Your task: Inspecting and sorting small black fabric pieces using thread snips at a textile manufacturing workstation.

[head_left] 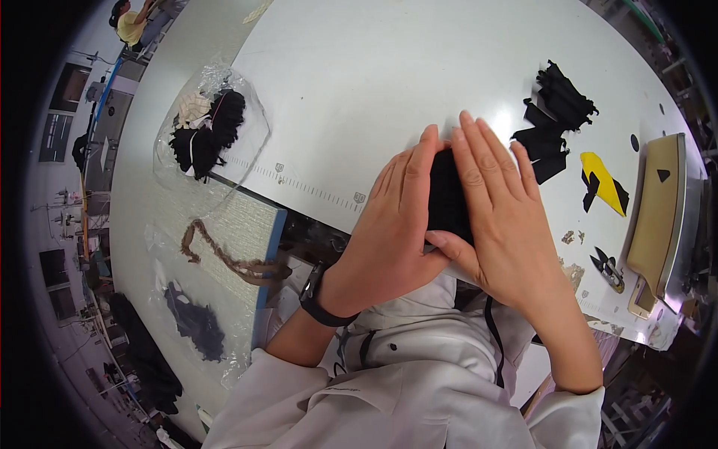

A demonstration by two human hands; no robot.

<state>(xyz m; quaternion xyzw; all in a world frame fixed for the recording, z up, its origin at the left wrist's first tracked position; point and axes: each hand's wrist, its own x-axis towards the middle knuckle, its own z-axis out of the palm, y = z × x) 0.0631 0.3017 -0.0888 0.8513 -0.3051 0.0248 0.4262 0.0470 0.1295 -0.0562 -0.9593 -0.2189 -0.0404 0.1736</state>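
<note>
Between my two palms stands a bundle of black fabric (447,196), just above the near edge of the white table. My left hand (396,217) presses its left side with the fingers straight and together. From the right, my right hand (502,202) lies flat against the bundle, its thumb reaching across the near end toward the left hand. Much of the fabric is hidden by my hands. Beyond my right hand lie more black fabric pieces (565,101), some stacked and ragged at the edges. A yellow piece (604,183) with black parts rests nearer the right side.
Thread snips (607,271) lie beside a beige machine (658,217) on the right. At left, a clear bag (256,131) holds black bundles. A brown fuzzy cord (224,252) and a bag with dark grey cloth (196,327) lie nearer. A person (133,26) sits far left.
</note>
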